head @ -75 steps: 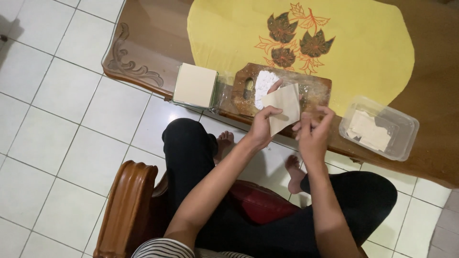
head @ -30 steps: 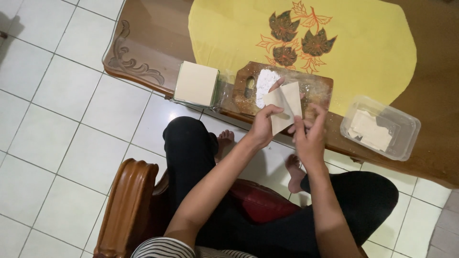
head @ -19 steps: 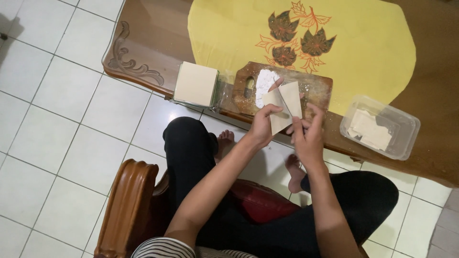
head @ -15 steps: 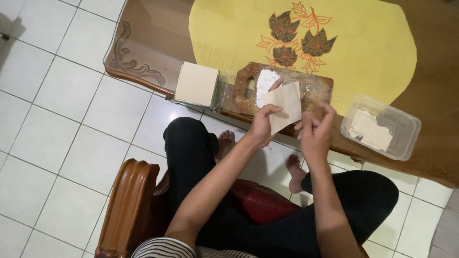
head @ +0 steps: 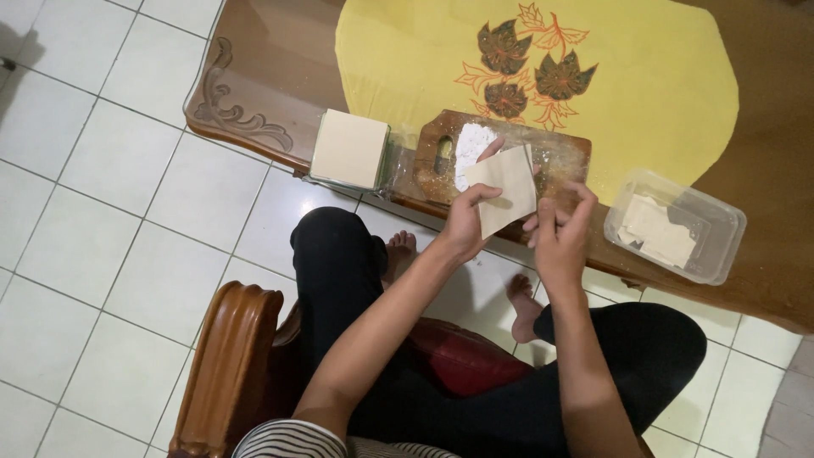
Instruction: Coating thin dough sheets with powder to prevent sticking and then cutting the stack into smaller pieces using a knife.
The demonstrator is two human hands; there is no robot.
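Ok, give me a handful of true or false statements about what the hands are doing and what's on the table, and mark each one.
1. The left hand holds a thin pale square wrapper above the wooden board. True.
2. The right hand rests inside the clear plastic container. False: it is beside the wrapper, apart from the container.
3. A stack of pale square sheets sits on the table to the left of the board. True.
4. The board is bare. False: a patch of white flour lies on it.
5. The yellow cloth is plain. False: it has a leaf pattern.
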